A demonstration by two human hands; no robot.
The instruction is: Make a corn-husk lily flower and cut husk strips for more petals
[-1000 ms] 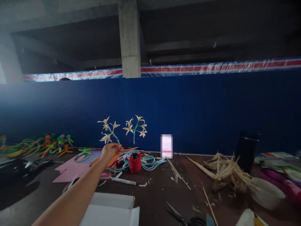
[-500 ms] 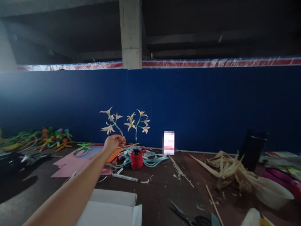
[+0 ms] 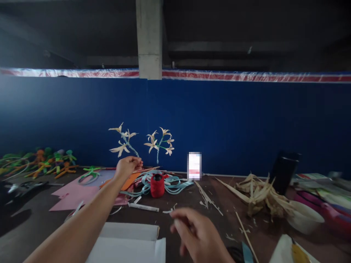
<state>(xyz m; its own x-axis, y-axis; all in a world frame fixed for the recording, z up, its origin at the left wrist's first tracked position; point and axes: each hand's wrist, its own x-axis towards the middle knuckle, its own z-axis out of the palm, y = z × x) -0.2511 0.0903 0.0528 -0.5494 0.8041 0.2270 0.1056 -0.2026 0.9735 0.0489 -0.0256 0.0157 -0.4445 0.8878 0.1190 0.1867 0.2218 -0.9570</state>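
My left hand (image 3: 126,166) reaches far across the dark table (image 3: 189,219), fingers closed round the stem of a handmade flower sprig (image 3: 122,140) with pale leaf petals, lifted and leaning left. A second flower sprig (image 3: 161,140) stands upright just right of it against the blue wall. My right hand (image 3: 196,233) is low in the foreground, blurred by motion, fingers loosely curled; I cannot see anything in it. A red thread spool (image 3: 157,185) sits among light blue ribbon (image 3: 172,184) just right of my left hand.
Pink paper sheets (image 3: 72,193) and an orange sheet lie under my left arm, white paper (image 3: 128,243) nearer. Dried leaf strips (image 3: 260,195), a white bowl (image 3: 304,219) and a black cup (image 3: 283,171) lie right. Colourful woven figures (image 3: 41,164) sit far left. A white marker (image 3: 144,208).
My left hand has lifted the flower sprig and tilted it leftwards. My right hand has come into view at the bottom, covering the scissors seen earlier.
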